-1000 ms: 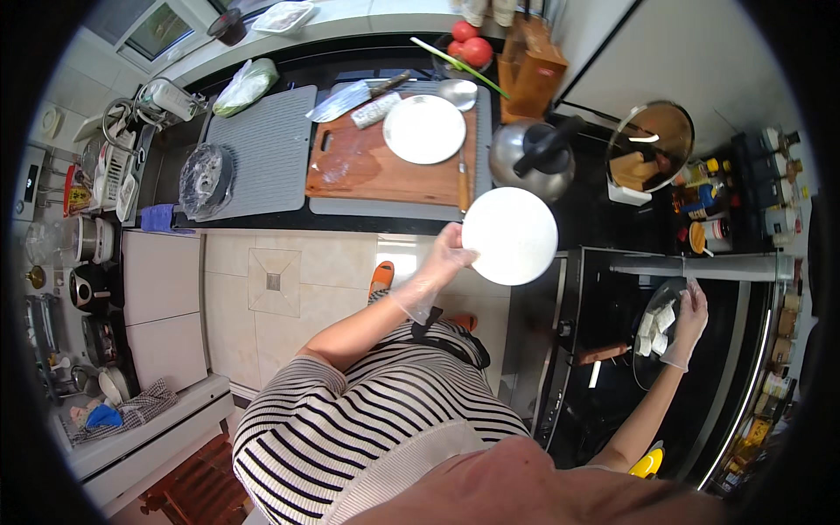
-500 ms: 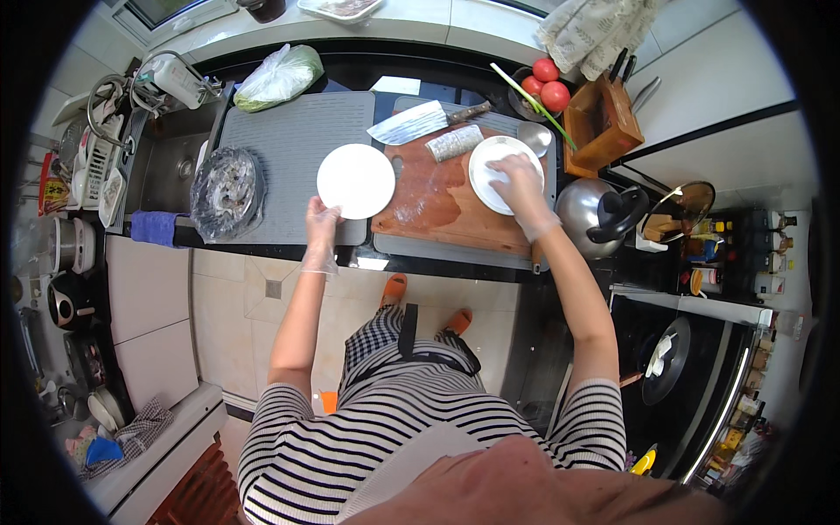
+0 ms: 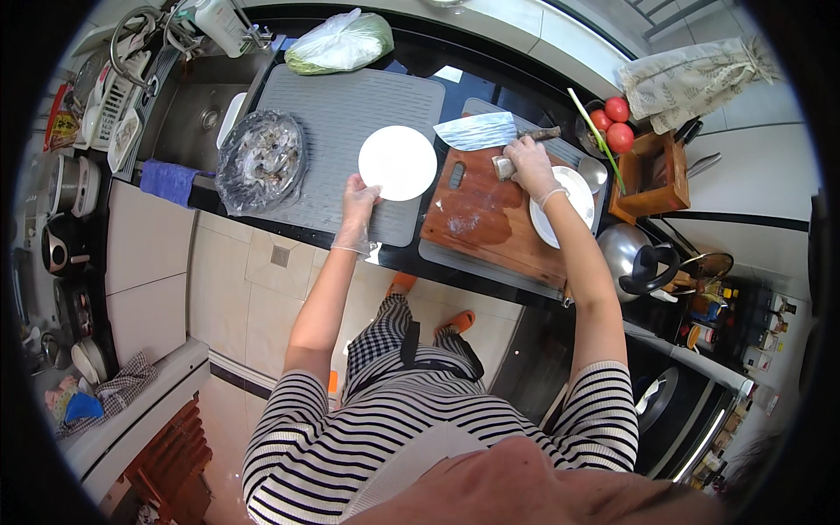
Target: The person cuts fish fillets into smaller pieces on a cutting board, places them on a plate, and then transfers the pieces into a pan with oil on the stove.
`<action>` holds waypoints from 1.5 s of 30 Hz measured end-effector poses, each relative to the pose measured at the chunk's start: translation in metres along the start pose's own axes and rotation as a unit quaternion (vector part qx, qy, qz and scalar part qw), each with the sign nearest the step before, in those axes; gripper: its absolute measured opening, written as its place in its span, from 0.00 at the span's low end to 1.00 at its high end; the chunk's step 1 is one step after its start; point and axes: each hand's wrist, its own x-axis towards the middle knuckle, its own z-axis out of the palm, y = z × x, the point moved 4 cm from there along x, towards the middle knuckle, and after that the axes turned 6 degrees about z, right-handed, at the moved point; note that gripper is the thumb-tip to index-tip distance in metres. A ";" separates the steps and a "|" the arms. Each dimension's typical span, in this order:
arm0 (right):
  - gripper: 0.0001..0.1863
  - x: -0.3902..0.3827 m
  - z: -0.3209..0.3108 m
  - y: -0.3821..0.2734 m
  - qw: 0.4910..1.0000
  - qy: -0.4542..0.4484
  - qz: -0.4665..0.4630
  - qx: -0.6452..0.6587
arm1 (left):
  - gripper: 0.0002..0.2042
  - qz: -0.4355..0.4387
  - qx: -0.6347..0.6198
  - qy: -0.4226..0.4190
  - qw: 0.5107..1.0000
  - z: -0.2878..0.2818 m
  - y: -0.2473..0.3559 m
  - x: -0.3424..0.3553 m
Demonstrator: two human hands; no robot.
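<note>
My left hand (image 3: 359, 203), in a clear plastic glove, grips the lower left rim of a round white plate (image 3: 398, 164) over the grey drying mat. On the wooden cutting board (image 3: 477, 214), my gloved right hand (image 3: 531, 168) is closed over a silvery-grey, roll-shaped piece (image 3: 503, 168); only its left end shows and I cannot make out its kind. Just behind it lies a cleaver (image 3: 477, 131), its dark handle pointing right. A second white plate (image 3: 573, 188) rests on the board's right side, partly hidden by my right wrist.
Left of the mat (image 3: 341, 114) stands a plastic-covered bowl (image 3: 262, 162) of greyish food, beside the sink (image 3: 210, 92). A bagged green vegetable (image 3: 341, 42) lies behind. At right are tomatoes (image 3: 619, 137), a wooden knife block (image 3: 652, 175) and a steel kettle (image 3: 623, 254).
My right hand has left the second white plate and moved left onto the silvery-grey piece. My left hand still holds its plate. The whole view has shifted and turned.
</note>
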 end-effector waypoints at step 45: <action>0.19 -0.019 -0.123 -0.105 0.978 0.037 -0.022 0.204 | 0.35 0.019 -0.136 -0.255 0.957 0.109 0.082 -0.076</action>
